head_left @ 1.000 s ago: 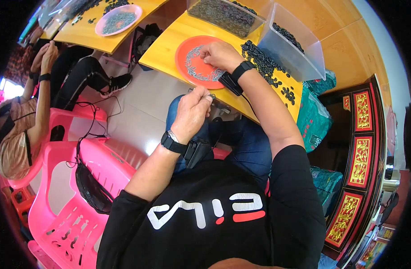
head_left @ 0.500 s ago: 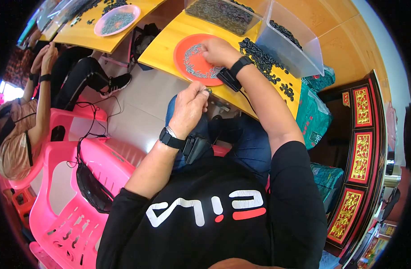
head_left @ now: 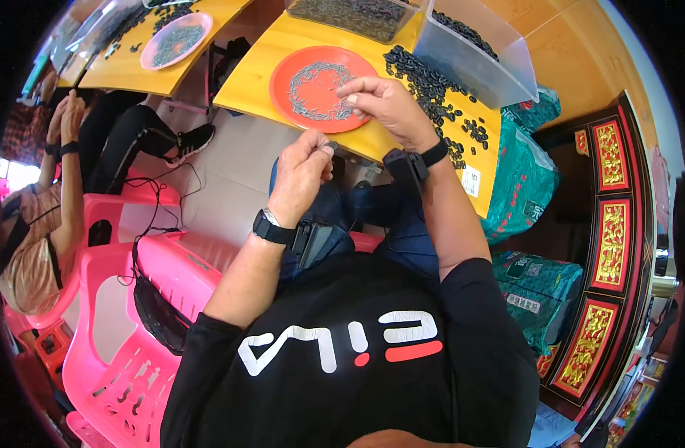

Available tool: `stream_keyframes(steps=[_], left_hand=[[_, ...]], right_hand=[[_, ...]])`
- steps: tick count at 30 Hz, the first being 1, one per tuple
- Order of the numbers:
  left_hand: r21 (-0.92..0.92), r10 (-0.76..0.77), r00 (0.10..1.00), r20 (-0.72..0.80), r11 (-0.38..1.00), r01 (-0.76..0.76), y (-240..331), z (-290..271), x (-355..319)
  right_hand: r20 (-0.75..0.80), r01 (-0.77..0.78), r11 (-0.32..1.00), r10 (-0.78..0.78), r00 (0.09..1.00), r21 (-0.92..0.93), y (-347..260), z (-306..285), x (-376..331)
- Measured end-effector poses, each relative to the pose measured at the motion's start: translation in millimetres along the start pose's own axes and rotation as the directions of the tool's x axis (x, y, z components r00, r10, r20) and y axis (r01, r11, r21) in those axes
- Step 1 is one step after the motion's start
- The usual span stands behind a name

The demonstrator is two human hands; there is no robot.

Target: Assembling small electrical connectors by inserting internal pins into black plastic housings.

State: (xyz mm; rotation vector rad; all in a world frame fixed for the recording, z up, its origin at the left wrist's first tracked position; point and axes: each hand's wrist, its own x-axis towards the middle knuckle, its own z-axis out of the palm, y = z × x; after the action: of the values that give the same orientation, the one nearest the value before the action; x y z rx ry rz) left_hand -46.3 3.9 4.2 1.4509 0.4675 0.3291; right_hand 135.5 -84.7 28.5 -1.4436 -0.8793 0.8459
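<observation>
My left hand (head_left: pixel 298 173) is closed in a pinch in front of the table edge. A small dark piece (head_left: pixel 331 145) shows at its fingertips, like the black pieces on the table. Over the right side of an orange-red plate (head_left: pixel 285 89) is my right hand (head_left: pixel 396 110), with thumb and forefinger pressed together. Whatever those fingers hold, if anything, is too small to make out. Small grey metal pins (head_left: pixel 301 77) lie in a rough ring on the plate. Right of the plate, many small black ring-like pieces (head_left: pixel 426 84) are spread over the yellow table (head_left: pixel 247 84).
Two clear plastic bins (head_left: pixel 473 63) of black pieces stand at the back. Green bags (head_left: pixel 520 183) sit right of the table. Pink chairs (head_left: pixel 159 269) are on the left, where another person (head_left: pixel 44 224) sits by a second table with a pink dish (head_left: pixel 148 54).
My right hand has drawn back from the plate's middle to its right side, toward my left hand. My left hand keeps its pinch. The view has shifted slightly.
</observation>
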Motion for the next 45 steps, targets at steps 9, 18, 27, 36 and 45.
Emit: stream_keyframes(steps=[9, 18, 27, 36, 45], left_hand=[[-0.033, 0.038, 0.998, 0.052, 0.999, -0.036, -2.9, 2.3, -3.0], [0.079, 0.082, 0.995, 0.053, 0.993, -0.086, -4.0, 7.5, -3.6], [0.276, 0.184, 0.961, 0.205, 0.932, -0.237, -4.6, 7.7, -7.0], [0.172, 0.121, 0.983, 0.138, 0.975, -0.144, -4.5, 10.4, -5.8], [0.386, 0.254, 0.953, 0.165, 0.873, -0.299, -0.3, 12.2, -7.3]], right_hand=[[-0.011, -0.052, 0.959, 0.058, 0.998, 0.279, 5.5, 32.5, -56.2], [-0.059, -0.040, 0.980, 0.053, 0.997, 0.192, 13.5, 30.3, -64.6], [-0.074, -0.007, 0.990, -0.003, 0.997, -0.137, 2.2, 27.8, -75.6], [-0.077, -0.040, 0.989, 0.029, 0.997, -0.142, 0.9, 27.1, -78.3], [-0.053, -0.098, 0.981, 0.091, 0.994, -0.167, 3.6, 27.2, -78.8]])
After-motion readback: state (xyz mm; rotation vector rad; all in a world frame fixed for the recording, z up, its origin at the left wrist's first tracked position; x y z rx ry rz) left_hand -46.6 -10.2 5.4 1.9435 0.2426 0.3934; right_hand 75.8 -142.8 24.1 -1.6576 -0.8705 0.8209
